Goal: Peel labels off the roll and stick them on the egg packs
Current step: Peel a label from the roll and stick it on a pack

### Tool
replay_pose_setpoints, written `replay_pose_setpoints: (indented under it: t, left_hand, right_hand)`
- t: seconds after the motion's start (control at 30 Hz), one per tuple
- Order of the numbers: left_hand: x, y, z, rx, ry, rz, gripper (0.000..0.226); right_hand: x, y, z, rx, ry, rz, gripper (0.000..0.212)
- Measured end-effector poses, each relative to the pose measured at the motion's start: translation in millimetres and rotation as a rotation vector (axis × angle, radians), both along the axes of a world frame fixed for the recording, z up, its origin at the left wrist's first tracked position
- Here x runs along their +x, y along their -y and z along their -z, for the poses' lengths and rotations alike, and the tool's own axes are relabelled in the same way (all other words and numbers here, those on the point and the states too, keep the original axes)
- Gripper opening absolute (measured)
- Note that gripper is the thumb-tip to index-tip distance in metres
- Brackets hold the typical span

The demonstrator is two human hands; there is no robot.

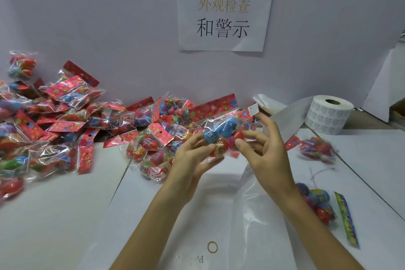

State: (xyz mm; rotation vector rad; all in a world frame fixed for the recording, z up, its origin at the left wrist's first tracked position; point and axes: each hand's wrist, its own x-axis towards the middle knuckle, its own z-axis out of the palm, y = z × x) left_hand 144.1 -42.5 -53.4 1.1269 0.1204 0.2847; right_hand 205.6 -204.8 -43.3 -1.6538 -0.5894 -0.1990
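Above the middle of the counter (pixel 65 215), both hands hold one egg pack (pixel 221 136) lifted in the air. The left hand (pixel 192 160) grips the pack from below, its fingers curled around the left end; I think this is to stretch the clear film and give a firm face. The right hand (pixel 267 149) pinches the other end between the thumb and the lower fingers, while its index finger stands up with one small white label (pixel 253 110) stuck on the tip. I judge that the label sits there so its glue side touches nothing until the pack is turned well. The roll (pixel 328 114) stands at the right near the wall, and its paper strip (pixel 287 116) runs toward the hands, within easy reach. A big pile of packs (pixel 65 120) lies at the left. Two separate packs (pixel 317 149) lie at the right; probably they are the finished ones, set apart from the pile so they do not mix.
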Motion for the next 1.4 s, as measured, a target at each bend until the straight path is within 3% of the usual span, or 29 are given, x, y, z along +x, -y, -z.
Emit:
replay_pose_setpoints:
  t: [0.1,0.17,0.27,0.37,0.47,0.57,0.67,0.87,1.13,1.4]
  left_hand:
    - [1,8,3,0.453,-0.137,-0.250,0.039]
    - [0,12,3,0.560,-0.130,-0.367,0.040]
    - [-2,11,-2,0.496,-0.055,-0.244,0.025]
    - [-4,17,-5,0.406,-0.009,-0.039,0.045]
    - [-4,23,-2,0.311,-0.007,-0.010,0.058]
    - [-3,16,-2,0.178,-0.015,-0.049,0.047]
    - [-3,8,0,0.061,-0.038,-0.059,0.038]
    - [-1,2,-1,-0.130,-0.026,-0.095,0.037]
    - [-2,0,-3,-0.154,-0.002,-0.109,0.059]
    - [-4,1,-5,-0.172,0.010,-0.093,0.062]
  right_hand:
    - [1,1,1,0.015,0.072,0.083,0.072]
    - [2,2,2,0.021,0.147,0.164,0.075]
    - [2,2,2,-0.028,0.307,0.246,0.083]
    - [-1,-1,3,-0.091,0.366,0.173,0.094]
    - [-7,-5,5,-0.149,0.346,0.008,0.099]
    - [-12,-6,4,-0.121,0.268,-0.167,0.082]
    - [-15,-3,-4,0.035,0.126,-0.301,0.066]
    - [-6,4,-11,0.183,-0.149,-0.379,0.042]
    - [-6,-1,-7,0.068,-0.206,-0.417,0.039]
    - [-6,-2,-6,0.018,-0.200,-0.387,0.039]
